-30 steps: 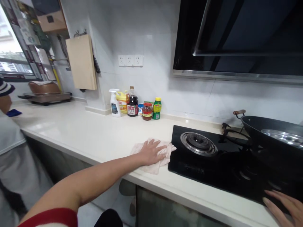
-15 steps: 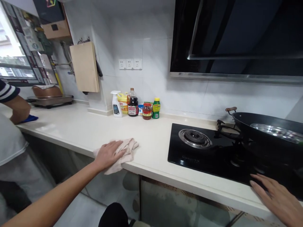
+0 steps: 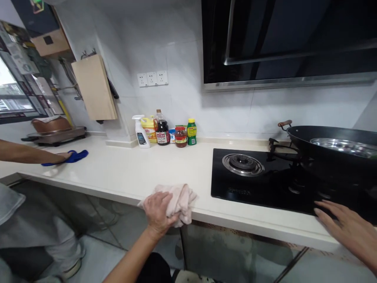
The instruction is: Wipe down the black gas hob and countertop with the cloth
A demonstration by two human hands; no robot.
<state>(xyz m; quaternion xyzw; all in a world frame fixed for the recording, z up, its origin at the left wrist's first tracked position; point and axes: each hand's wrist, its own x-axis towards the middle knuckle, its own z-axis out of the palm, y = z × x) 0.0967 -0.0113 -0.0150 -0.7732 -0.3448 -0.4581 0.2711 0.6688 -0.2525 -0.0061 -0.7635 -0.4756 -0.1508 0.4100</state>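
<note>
My left hand [image 3: 159,212] is closed over a crumpled pale pink cloth [image 3: 181,198] at the front edge of the white countertop [image 3: 123,169]. Part of the cloth hangs over that edge. My right hand [image 3: 347,228] rests with its fingers stretched out at the front rim of the black gas stove [image 3: 265,196], holding nothing. Behind that hand a large black wok [image 3: 330,157] with a wooden-knobbed handle sits on the right burner, a shiny metal piece inside it. The left burner [image 3: 243,164] is bare.
Against the wall stand a spray bottle [image 3: 141,133], a soy sauce bottle [image 3: 161,131], a red-lidded jar [image 3: 180,137] and a green bottle [image 3: 192,133]. At the left, a co-worker's arm [image 3: 29,152] presses a blue cloth [image 3: 75,156] on the counter. A range hood [image 3: 282,43] overhangs the stove.
My left hand and the pink cloth have moved right along the counter edge, nearer the stove. The co-worker's arm now reaches further right with the blue cloth. My right hand stays by the stove.
</note>
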